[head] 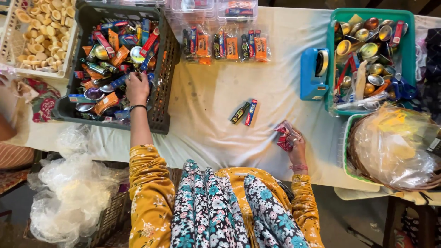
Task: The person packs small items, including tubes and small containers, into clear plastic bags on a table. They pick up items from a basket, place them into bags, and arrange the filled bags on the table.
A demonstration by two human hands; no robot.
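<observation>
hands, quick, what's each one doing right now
Left hand: reaching into the dark crate, fingers among the small items; grip cannot be told.
Right hand: closed on a red packet.

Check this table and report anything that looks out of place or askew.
Nothing is spilled or damaged. Only a small dark bottle and a blue packet lie loose and slanted on the white cloth, apart from the dark crate and the bagged sets.
</observation>
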